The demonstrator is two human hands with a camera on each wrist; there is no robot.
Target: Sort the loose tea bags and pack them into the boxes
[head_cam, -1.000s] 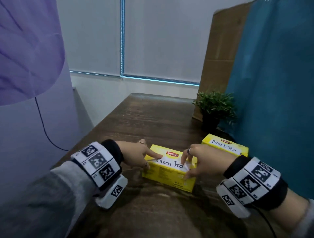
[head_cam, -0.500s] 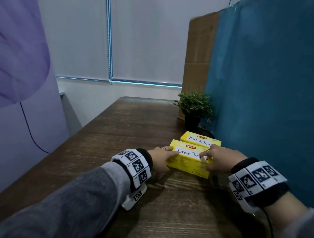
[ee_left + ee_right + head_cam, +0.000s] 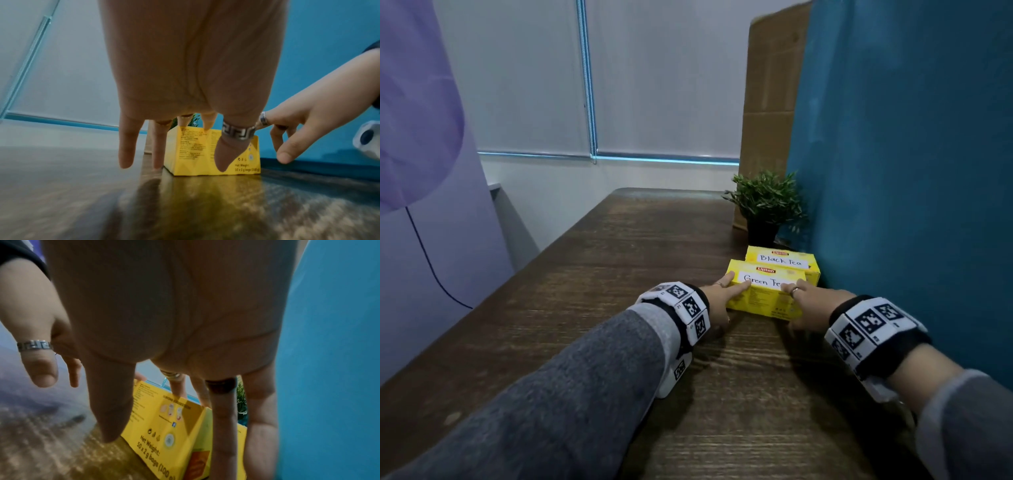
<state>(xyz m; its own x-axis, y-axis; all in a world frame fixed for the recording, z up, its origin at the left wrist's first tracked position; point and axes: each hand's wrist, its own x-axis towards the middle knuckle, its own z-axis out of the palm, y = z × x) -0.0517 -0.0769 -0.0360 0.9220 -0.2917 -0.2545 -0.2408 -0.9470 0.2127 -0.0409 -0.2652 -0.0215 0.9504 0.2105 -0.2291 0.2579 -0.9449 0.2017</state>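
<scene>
On the table (image 3: 619, 260), toward its right side, lies the Green Tea box (image 3: 763, 294), flat on its largest face, long axis running left to right across the view and slightly angled, the right end farther from the viewer. Box colour: yellow, closed, with a red brand mark and a white handwritten label reading "Green Tea" on the top face; small print and a net-weight line on the near side. Directly behind it, touching or nearly so, lies the Black Tea box (image 3: 782, 258), same yellow type, parallel, labelled "Black Tea". Box count: two. No loose tea bags show.

Left hand (image 3: 717, 301): grip spread, fingers extended over the left end of the Green Tea box, index finger on the top edge, thumb along the near face. Right hand (image 3: 811, 305): grip spread over the right end, fingers reaching down past the top edge and end face. Hand count: two, each wearing a ring.

Behind the boxes stands one potted plant (image 3: 767, 205), beside a teal partition (image 3: 911, 171) and a cardboard panel (image 3: 770, 85).
</scene>
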